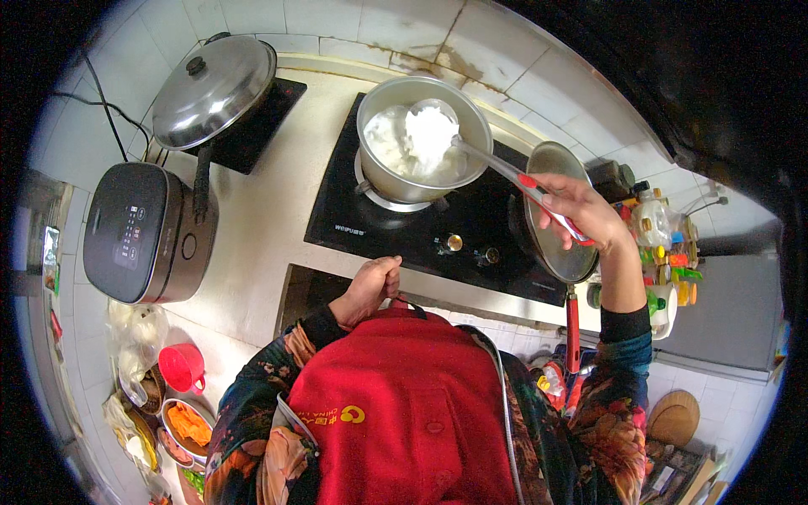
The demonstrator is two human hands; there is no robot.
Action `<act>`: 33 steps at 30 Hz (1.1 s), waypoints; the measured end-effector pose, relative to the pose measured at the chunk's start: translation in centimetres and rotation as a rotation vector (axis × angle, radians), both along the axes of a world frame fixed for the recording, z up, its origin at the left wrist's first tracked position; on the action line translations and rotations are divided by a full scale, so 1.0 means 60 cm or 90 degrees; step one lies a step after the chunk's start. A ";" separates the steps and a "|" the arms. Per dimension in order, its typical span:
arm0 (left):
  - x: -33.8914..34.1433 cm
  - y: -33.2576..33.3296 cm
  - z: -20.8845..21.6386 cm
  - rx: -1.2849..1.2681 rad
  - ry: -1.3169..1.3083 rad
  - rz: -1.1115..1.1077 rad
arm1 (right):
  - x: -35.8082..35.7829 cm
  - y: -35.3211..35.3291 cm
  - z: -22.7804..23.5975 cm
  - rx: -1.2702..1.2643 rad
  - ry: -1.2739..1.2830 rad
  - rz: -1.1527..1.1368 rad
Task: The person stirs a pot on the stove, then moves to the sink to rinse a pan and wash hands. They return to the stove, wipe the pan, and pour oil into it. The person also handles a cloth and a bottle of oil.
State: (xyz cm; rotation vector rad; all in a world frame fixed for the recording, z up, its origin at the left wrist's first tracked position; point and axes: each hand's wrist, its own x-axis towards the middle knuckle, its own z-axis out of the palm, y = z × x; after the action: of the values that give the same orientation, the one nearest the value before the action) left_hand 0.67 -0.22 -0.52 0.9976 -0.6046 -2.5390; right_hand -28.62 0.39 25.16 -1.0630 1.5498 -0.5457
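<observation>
Right hand (576, 210) grips the ladle (497, 164), lifting white food above the pot (421, 139); left hand (370, 286), fisted and empty, steadies against the desk (261, 227).

- A single head-worn fisheye view looks steeply down over the wearer's red apron (404, 404) onto the kitchen bench (269, 210).
- It faces the tiled back wall (353, 21), close above the black hob (471, 219).
- Straight edges bow toward the dark round rim.

red apron w/ small yellow emblem, dark floral long sleeves w/ orange-red pattern, black cuffs, bare hands (368, 289)
</observation>
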 end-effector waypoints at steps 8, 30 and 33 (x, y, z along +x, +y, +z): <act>-0.001 0.002 -0.001 0.014 -0.003 -0.001 | -0.008 0.025 -0.002 -0.056 0.133 0.006; 0.023 0.013 0.009 0.003 -0.016 0.052 | 0.067 -0.087 -0.057 -0.121 0.443 0.235; 0.026 0.012 0.008 0.003 -0.002 0.058 | 0.075 -0.095 -0.018 0.072 0.297 0.170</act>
State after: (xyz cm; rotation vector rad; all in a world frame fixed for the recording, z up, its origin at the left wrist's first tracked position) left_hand 2.20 0.51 -0.01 1.0073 -0.5414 -2.4619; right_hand -24.15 -5.30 24.07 -1.3461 1.7740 -0.0217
